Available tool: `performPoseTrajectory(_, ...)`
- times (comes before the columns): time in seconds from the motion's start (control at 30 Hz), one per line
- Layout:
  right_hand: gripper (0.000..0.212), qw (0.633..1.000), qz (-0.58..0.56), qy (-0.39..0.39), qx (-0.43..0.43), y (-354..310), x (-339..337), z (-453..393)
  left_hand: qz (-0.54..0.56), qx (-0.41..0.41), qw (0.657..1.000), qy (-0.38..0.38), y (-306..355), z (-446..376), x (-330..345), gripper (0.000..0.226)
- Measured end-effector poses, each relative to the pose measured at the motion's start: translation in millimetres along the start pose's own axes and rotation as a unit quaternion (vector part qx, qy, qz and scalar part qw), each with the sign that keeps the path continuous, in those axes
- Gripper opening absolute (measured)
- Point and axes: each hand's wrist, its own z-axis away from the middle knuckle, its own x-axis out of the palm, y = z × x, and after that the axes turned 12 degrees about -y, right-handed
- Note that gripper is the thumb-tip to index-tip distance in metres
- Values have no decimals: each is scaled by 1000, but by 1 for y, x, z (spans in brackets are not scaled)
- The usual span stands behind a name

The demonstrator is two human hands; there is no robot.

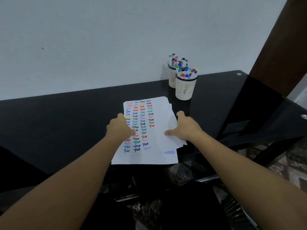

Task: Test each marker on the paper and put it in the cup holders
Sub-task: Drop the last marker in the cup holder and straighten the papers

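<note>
A white sheet of paper (157,117) covered with several rows of coloured "Test" marks lies on top of a small stack on the black glass table (66,123). My left hand (118,127) grips the stack's left edge, thumb over the paper. Along the right edge, my right hand (184,128) holds the stack, thumb on top and fingers at the side. Two cream mesh cup holders stand at the back right, the near one (185,89) and the far one (172,78) both full of capped markers (186,73). No loose marker is in sight.
A white wall rises right behind the table. A dark wooden post (274,47) stands at the right. The table's front edge runs just under the paper, with a lower shelf and patterned floor (292,165) below.
</note>
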Motion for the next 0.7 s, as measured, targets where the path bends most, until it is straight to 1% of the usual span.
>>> performPoseTrajectory(0.13,88,1000,-16,-13,-7,-3,0,4,-9,2,1000,-12,-2,-4,-3,60)
performPoseTrajectory(0.2,89,1000,-20,-18,0,-4,-1,4,-15,-9,1000,-21,-4,-5,-5,68)
performPoseTrajectory(0.27,83,1000,-7,-17,17,-4,-1,4,-19,-21,999,-20,-8,-5,-5,75)
performPoseTrajectory(0.33,80,999,1,-20,33,-6,2,1,-17,-22,1000,-14,-10,-5,-5,71)
performPoseTrajectory(0.47,91,998,4,-24,52,-14,11,-3,2,-16,1000,-3,-9,-7,-1,66)
performPoseTrajectory(0.53,92,998,14,-18,56,-14,12,-4,10,-10,1000,3,-8,-8,-1,66)
performPoseTrajectory(0.63,90,998,13,-20,54,-10,10,-7,14,-11,1000,-6,-13,-12,-2,68)
performPoseTrajectory(0.7,84,999,14,-20,40,-8,8,-10,14,-16,1000,-23,-16,-10,-3,71)
